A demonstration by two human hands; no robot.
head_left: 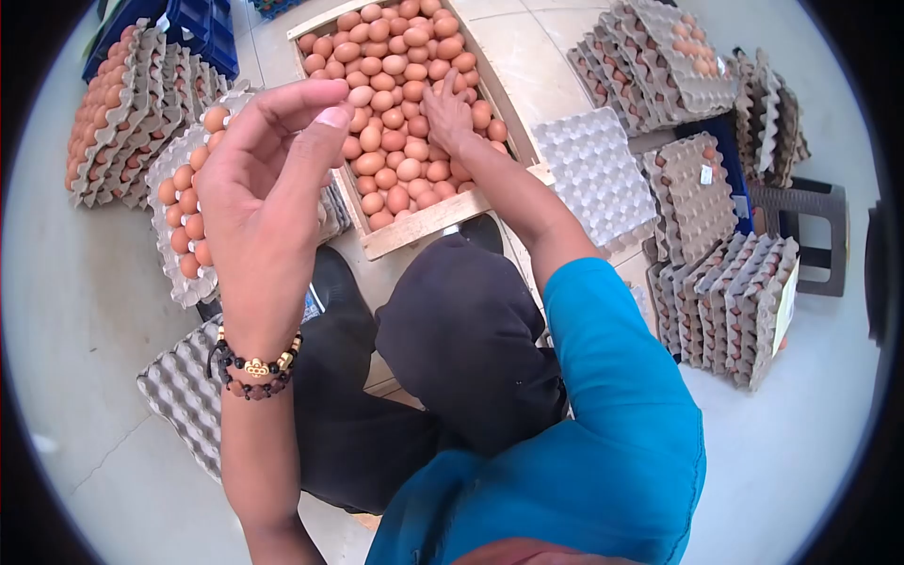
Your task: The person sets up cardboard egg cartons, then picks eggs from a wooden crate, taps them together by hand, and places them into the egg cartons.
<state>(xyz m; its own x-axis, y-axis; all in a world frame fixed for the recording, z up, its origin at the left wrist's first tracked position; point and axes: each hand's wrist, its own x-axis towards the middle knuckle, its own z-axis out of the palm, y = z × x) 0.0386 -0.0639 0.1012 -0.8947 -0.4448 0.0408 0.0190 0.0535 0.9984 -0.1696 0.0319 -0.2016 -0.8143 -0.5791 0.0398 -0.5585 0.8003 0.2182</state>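
The left hand [273, 179] is raised near the camera, in front of the lower left corner of the wooden crate. Its grip is loosely curled, with the thumb close below a fingertip and a small gap between them; nothing shows in its hold. Beaded bracelets [254, 367] circle the wrist. The right hand [447, 113] reaches down onto the brown eggs [377, 141] in the wooden crate [419, 226], its fingers spread over them and touching. Whether its grip has closed around one of them cannot be told, since the hand covers what is beneath.

The brown eggs lie heaped loose, filling the crate, which sits on the tiled floor [132, 443] beyond the person's dark trousers [461, 311]. A blue sleeve [603, 330] covers the upper right arm.

Just left of the crate, partly behind the left hand, is an egg tray [169, 250] with a group of eggs [193, 226] standing in its cups. A grey tray [188, 386] lies below it, beside the left forearm. Just right of the crate is a pale tray [598, 174].

Farther out, a tilted stack of filled trays [141, 122] stands at the upper left near a blue crate [202, 38]. On the right are an upper stack [650, 71], a lower stack [725, 301], and a dark plastic stool [829, 235].
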